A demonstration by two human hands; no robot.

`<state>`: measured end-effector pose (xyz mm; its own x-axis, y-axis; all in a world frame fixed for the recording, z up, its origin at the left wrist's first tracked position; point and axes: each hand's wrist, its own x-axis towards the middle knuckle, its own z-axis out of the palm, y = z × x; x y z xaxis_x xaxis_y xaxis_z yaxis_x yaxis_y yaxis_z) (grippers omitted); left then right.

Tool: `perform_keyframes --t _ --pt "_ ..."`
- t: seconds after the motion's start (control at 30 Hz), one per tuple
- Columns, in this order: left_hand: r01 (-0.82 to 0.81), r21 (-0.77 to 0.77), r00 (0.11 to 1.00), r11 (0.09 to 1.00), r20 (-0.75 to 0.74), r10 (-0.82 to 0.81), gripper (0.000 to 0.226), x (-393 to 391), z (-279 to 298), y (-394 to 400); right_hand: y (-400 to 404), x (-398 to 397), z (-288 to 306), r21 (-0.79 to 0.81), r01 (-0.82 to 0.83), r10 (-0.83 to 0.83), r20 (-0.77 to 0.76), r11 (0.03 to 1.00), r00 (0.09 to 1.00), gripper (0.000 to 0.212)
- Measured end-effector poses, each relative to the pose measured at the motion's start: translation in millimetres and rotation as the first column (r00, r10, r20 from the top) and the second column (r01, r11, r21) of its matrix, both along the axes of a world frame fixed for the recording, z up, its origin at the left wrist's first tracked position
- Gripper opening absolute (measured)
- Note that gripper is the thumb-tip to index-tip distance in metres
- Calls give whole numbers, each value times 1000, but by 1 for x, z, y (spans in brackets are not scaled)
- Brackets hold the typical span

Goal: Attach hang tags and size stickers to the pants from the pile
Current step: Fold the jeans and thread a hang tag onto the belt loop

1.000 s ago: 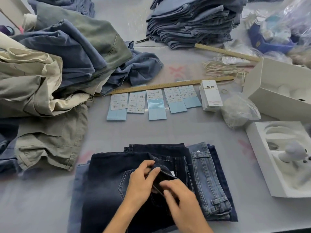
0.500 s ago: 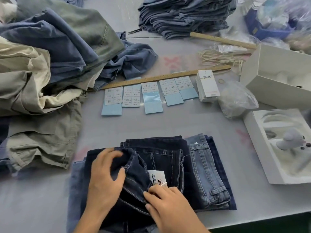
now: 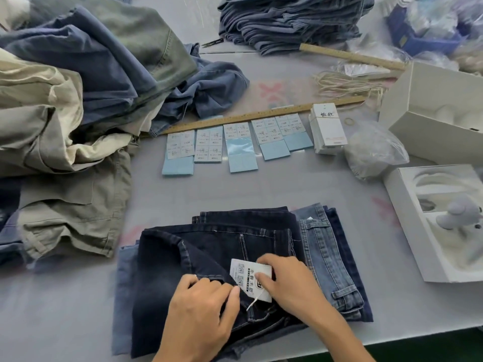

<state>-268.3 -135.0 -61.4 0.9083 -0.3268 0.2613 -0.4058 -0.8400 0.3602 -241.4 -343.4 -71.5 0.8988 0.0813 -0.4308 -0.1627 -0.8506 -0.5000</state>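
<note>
dark jeans point(image 3: 209, 246) are lying folded on the table point(image 3: 65, 309), on top of a lighter pair point(image 3: 324, 252) showing at their right edge. a white tag point(image 3: 247, 276) is resting on the dark jeans near the waistband, its string point(image 3: 253, 304) trailing toward the near table edge. the right hand point(image 3: 285, 283) is pinching the tag with curled fingers, thumb on its face. the left hand point(image 3: 201, 307), just left of the tag, is gripping the denim with bent fingers. beyond the jeans, sticker sheets point(image 3: 235, 142) are lying in a row along a ruler point(image 3: 261, 116), a stack of tags point(image 3: 328, 128) sitting at the row's right end. a loose pile point(image 3: 78, 100) of pants is sitting left of the sheets.
</note>
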Motion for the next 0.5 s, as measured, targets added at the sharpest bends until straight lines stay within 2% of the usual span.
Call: perform_keyframes --t 0.07,0.13,0.17,0.27,0.37,0.43,0.47,0.5 --pt "-1 -25 1000 1000 28 2 47 -4 0 -1 -1 4 2 259 151 -149 -27 954 989 10" --pt "-30 -52 999 998 30 31 52 -4 3 -3 -8 2 5 478 305 -310 -72 824 948 15" --pt "-50 -63 998 997 27 51 51 -3 5 -4 -10 -1 7 537 352 -348 -113 767 931 17" --pt "-104 -112 994 988 -42 100 35 0 11 -6 -12 -12 9 569 383 -358 -161 728 920 23" --pt "-222 -139 943 965 -283 176 18 7 13 -4 -12 -16 12 645 422 -392 -200 637 898 25" --pt "-247 -129 886 960 -432 170 44 15 11 -4 -12 -14 18 714 434 -411 -222 549 884 26" --pt "-235 -181 873 955 -470 126 52 20 10 -2 -12 -14 20 738 426 -408 -223 523 886 26" --pt "-220 -282 871 934 -489 58 49 24 10 0 -12 -13 21 751 407 -394 -211 520 895 28"
